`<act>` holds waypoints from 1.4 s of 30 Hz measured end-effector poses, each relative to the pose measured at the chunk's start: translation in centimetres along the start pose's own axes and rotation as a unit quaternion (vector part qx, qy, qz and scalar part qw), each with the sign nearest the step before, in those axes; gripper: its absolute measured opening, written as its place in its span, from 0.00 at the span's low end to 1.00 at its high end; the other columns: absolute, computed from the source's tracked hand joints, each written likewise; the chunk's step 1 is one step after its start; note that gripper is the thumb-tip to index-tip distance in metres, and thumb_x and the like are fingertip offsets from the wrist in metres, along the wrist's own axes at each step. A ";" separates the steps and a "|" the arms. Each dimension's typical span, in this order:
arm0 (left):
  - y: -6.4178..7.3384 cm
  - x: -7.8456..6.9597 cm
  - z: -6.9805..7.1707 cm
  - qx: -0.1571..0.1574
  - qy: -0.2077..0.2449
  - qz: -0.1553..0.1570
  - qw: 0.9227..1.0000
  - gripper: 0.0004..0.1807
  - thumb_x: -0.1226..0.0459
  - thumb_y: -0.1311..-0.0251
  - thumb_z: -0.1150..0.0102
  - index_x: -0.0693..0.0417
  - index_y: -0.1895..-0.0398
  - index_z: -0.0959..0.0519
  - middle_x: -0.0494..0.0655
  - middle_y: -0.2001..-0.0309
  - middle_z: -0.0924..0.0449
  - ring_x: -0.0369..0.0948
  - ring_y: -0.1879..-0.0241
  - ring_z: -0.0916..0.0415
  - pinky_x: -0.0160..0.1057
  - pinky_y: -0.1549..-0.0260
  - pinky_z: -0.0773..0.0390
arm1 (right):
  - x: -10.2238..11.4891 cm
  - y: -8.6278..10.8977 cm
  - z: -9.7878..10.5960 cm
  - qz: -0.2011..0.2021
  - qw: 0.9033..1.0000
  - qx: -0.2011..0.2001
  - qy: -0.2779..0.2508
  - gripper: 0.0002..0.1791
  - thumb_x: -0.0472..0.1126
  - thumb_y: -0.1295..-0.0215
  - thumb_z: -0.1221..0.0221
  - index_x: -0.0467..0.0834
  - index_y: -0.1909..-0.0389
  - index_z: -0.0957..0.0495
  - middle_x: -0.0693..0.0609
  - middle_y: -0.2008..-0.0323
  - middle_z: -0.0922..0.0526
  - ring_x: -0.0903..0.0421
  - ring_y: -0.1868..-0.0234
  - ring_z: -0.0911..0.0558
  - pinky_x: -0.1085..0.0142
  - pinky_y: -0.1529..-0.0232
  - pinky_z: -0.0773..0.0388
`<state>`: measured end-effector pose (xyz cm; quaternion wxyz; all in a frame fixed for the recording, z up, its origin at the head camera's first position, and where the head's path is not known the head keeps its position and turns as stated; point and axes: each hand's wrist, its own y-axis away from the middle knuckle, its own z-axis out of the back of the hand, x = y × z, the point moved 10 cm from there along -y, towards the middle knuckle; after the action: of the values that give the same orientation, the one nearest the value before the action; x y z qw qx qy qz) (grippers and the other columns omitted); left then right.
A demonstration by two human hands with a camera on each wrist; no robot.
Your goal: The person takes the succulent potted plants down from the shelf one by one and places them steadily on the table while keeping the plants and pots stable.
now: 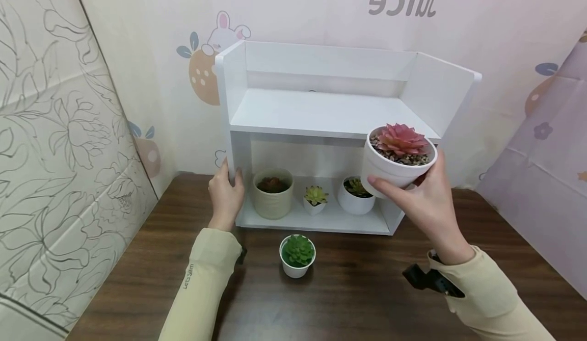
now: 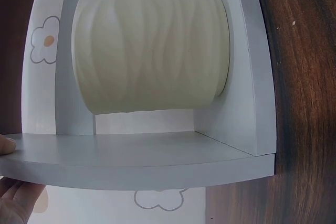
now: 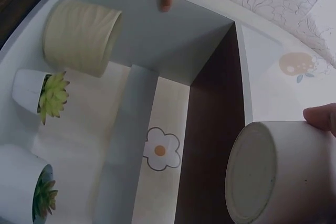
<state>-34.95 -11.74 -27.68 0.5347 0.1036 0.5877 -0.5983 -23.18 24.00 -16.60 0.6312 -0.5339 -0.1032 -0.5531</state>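
A dark wood-grain counter (image 1: 357, 300) meets a pale backdrop (image 1: 298, 4) printed with a rabbit (image 1: 222, 39), orange fruit (image 1: 204, 78) and mirrored grey lettering (image 1: 403, 2); creased white floral-outlined sheeting (image 1: 55, 178) covers the left; a lilac covering (image 1: 545, 188) slants down the right.

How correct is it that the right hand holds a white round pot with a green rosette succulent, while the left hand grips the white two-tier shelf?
Not green: the head view shows a reddish rosette succulent in the white round pot. The right hand holds it; the left hand grips the white shelf.
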 end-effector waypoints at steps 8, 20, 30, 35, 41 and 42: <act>-0.2 0.1 -0.1 0.000 -0.003 -0.003 1.000 0.20 0.68 0.33 0.49 0.64 0.39 0.29 0.66 0.46 0.22 0.59 0.46 0.24 0.57 0.50 0.22 | -0.3 0.4 -0.2 -0.010 1.000 -0.001 0.008 0.53 0.37 0.58 0.24 0.47 0.32 0.47 0.53 0.41 0.32 0.65 0.45 0.31 0.75 0.48 0.32; -0.3 0.1 -0.2 0.006 -0.002 -0.002 1.000 0.20 0.67 0.33 0.50 0.63 0.38 0.30 0.64 0.45 0.22 0.57 0.45 0.24 0.56 0.49 0.22 | -0.7 0.7 -0.5 0.002 1.000 0.004 -0.010 0.54 0.35 0.58 0.24 0.49 0.32 0.46 0.52 0.41 0.31 0.64 0.46 0.30 0.77 0.49 0.32; -0.2 -0.1 0.0 0.001 -0.008 -0.001 1.000 0.20 0.68 0.34 0.48 0.65 0.40 0.29 0.66 0.48 0.22 0.59 0.47 0.23 0.57 0.52 0.21 | -1.4 1.1 -0.8 -0.010 1.000 0.016 0.019 0.54 0.40 0.56 0.25 0.49 0.30 0.48 0.48 0.39 0.32 0.63 0.45 0.31 0.74 0.49 0.33; -0.2 -0.1 0.0 0.000 -0.008 -0.003 1.000 0.19 0.68 0.34 0.48 0.66 0.42 0.28 0.66 0.48 0.21 0.59 0.47 0.23 0.57 0.51 0.22 | -1.7 1.3 -0.9 -0.017 0.999 0.015 0.030 0.53 0.41 0.56 0.24 0.48 0.31 0.47 0.48 0.41 0.30 0.65 0.46 0.31 0.75 0.50 0.33; -0.1 0.1 -0.1 0.005 -0.006 0.005 1.000 0.18 0.67 0.33 0.49 0.65 0.42 0.28 0.65 0.46 0.22 0.58 0.45 0.24 0.57 0.49 0.22 | -1.9 1.5 -1.0 -0.016 0.999 0.018 0.033 0.53 0.41 0.56 0.24 0.49 0.31 0.47 0.49 0.41 0.31 0.66 0.46 0.31 0.74 0.49 0.34; -0.1 0.2 -0.1 0.006 -0.007 0.006 1.000 0.19 0.67 0.33 0.49 0.65 0.41 0.28 0.65 0.46 0.22 0.58 0.45 0.24 0.57 0.49 0.22 | -1.9 1.6 -1.1 -0.017 0.999 0.020 0.035 0.53 0.42 0.56 0.24 0.49 0.31 0.47 0.49 0.41 0.31 0.66 0.46 0.31 0.74 0.49 0.34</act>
<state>-35.18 -11.78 -27.79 0.5414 0.1065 0.5800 -0.5993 -23.07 23.99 -19.30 0.6358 -0.4999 -0.1013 -0.5794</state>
